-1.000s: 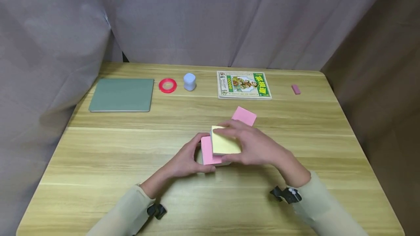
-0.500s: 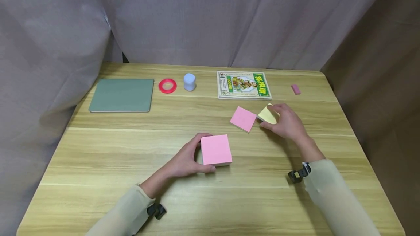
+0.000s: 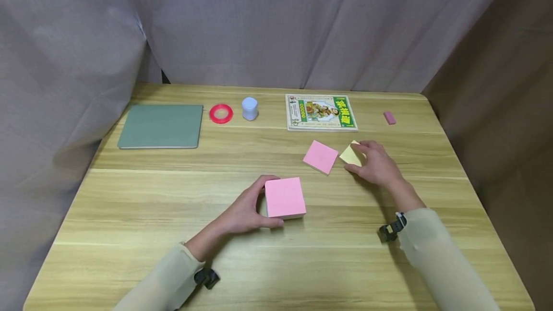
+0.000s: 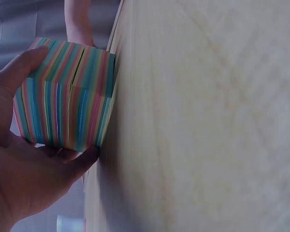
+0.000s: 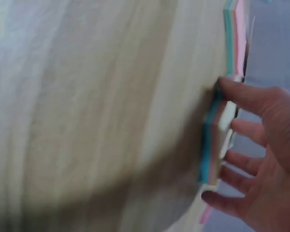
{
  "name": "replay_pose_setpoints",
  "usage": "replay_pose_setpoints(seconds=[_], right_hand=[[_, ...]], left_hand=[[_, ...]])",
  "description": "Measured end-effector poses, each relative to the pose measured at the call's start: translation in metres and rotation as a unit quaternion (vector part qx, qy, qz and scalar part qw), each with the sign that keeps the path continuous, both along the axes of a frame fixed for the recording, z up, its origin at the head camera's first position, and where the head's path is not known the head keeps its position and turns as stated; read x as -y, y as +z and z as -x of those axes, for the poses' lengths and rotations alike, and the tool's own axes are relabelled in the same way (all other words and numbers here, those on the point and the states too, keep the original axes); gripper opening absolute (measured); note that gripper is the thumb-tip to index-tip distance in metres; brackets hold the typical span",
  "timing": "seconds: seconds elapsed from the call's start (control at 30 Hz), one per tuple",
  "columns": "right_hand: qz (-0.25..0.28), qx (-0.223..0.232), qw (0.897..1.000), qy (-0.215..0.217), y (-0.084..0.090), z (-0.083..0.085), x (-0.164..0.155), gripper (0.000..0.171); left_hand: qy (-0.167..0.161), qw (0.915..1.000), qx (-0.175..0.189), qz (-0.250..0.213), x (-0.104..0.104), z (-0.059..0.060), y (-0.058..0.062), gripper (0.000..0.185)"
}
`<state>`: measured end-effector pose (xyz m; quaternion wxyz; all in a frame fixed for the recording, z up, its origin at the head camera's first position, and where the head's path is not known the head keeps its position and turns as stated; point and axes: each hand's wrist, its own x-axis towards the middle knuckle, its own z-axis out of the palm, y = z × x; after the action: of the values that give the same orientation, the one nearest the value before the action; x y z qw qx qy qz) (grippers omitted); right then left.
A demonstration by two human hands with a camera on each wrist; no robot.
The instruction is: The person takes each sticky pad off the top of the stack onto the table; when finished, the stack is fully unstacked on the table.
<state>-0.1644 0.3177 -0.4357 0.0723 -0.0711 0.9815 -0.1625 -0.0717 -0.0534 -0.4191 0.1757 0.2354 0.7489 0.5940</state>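
A thick block of sticky notes (image 3: 284, 197) with a pink top sheet and rainbow-striped sides (image 4: 65, 94) sits mid-table. My left hand (image 3: 244, 210) grips its left side, thumb on the far edge and fingers under the near edge. To the right lies a thin pink pad (image 3: 320, 156). Just right of it a thin yellow-topped pad (image 3: 352, 154) rests on the table, with my right hand (image 3: 375, 163) holding it, thumb and fingers curled round its edges. The right wrist view shows that pad's coloured edge (image 5: 212, 140) between my fingers.
Along the back of the wooden table (image 3: 142, 215) lie a grey-green folder (image 3: 161, 125), a red tape ring (image 3: 221, 113), a small white jar (image 3: 249, 108), a green-covered book (image 3: 320, 111) and a pink eraser (image 3: 389, 117). Curtains hang behind and to both sides.
My right hand lifted the yellow-topped pad off the block, carried it right past the pink pad and set it down there. The left hand and the block stayed still.
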Motion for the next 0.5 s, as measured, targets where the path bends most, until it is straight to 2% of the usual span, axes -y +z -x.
replay_pose_setpoints(seconds=[0.17,0.27,0.4,0.5], right_hand=[[-0.014,-0.016,1.000,0.019,0.017,-0.006,0.014,0.072],[0.012,-0.031,0.998,0.054,0.033,-0.014,0.037,0.066],[0.060,-0.045,0.986,0.147,0.056,-0.036,0.076,0.060],[0.086,-0.045,0.971,0.220,0.068,-0.055,0.104,0.062]], left_hand=[[0.006,1.0000,0.000,0.007,0.000,-0.001,0.000,0.082],[0.011,0.9998,-0.008,0.012,0.000,0.004,-0.018,0.085],[0.014,0.9995,-0.015,0.025,0.000,0.010,-0.040,0.088],[0.013,0.9993,-0.015,0.031,0.000,0.010,-0.039,0.089]])
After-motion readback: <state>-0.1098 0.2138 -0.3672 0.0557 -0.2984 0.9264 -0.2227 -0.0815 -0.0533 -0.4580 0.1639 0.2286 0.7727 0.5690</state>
